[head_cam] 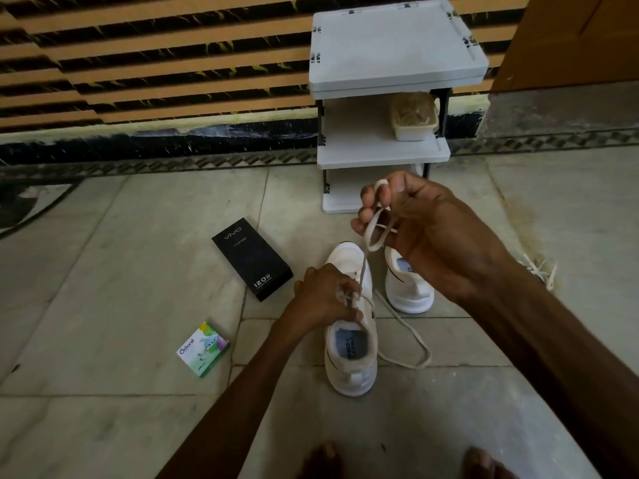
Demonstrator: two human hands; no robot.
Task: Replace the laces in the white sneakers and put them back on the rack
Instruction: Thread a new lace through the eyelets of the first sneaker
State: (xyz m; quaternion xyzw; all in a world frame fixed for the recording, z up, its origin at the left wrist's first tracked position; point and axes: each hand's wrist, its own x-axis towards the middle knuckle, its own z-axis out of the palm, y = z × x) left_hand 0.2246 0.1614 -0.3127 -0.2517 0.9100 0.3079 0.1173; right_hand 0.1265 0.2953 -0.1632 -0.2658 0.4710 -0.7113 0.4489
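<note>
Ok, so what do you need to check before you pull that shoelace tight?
1. Right hand has the lace: ok, a loop is wound round its fingers.
2. Left hand pinches the lace at the top eyelets of the near sneaker: ok.
3. Loose end untangled: ok, it lies in an open curve on the floor beside the near sneaker.
4. Far sneaker laced: cannot tell, the right hand hides its front.
5. Room on the rack: ok, nothing shows on its top shelf; a tub sits on the middle shelf.
</note>
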